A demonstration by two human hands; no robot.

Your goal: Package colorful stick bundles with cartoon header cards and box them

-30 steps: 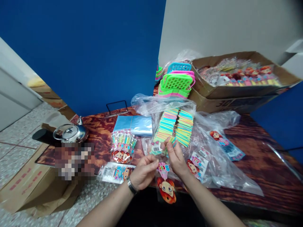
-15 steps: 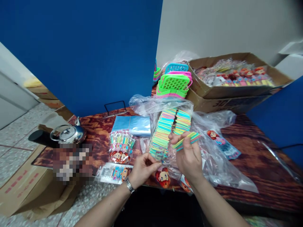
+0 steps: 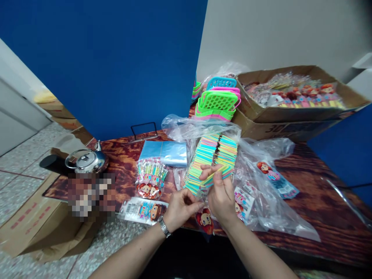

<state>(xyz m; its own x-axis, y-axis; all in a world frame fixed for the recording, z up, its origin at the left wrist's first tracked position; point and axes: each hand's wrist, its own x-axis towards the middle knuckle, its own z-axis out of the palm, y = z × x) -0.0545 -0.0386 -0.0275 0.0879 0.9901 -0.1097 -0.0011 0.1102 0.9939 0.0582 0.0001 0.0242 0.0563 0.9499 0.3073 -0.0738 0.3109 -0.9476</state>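
Sticks (image 3: 226, 171) slant between the fingers (image 3: 217, 181) of the right hand (image 3: 223, 199).

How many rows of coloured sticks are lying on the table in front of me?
2: the left row and the right row, side by side amid clear plastic. Your right hand covers part of the near end, so more may be hidden.

My left hand (image 3: 178, 211) is at the near end of the stick pile (image 3: 202, 155), thumb and fingers pinched; my right hand (image 3: 222, 199) curls by its near right corner, forearms (image 3: 130, 248) angled inward.
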